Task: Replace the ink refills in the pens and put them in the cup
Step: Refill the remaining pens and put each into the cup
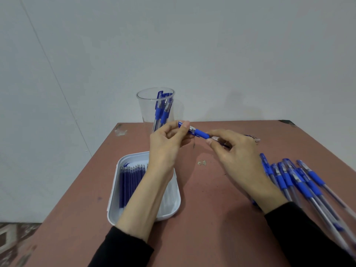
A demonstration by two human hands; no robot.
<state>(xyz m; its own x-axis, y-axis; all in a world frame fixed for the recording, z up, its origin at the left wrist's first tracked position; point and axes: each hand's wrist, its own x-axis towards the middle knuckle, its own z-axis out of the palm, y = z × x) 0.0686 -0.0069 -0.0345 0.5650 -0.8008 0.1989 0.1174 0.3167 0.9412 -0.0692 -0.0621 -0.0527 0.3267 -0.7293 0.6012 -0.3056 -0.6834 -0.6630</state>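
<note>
Both hands hold one blue pen point(199, 133) above the table's middle. My left hand point(169, 140) pinches its capped end between thumb and fingers. My right hand point(234, 153) grips the clear barrel just past the blue grip. Behind them a clear plastic cup point(146, 105) stands at the table's far edge with a few blue pens upright in it. Under my left forearm lies a white tray point(171, 205) with a row of several dark blue ink refills point(131, 182).
Several blue pens point(300, 182) lie in a loose pile at the table's right side. A few pen ends point(254, 137) show behind my right hand. The reddish-brown table point(208, 218) has small crumbs point(201, 162) near its middle; a white wall stands close behind.
</note>
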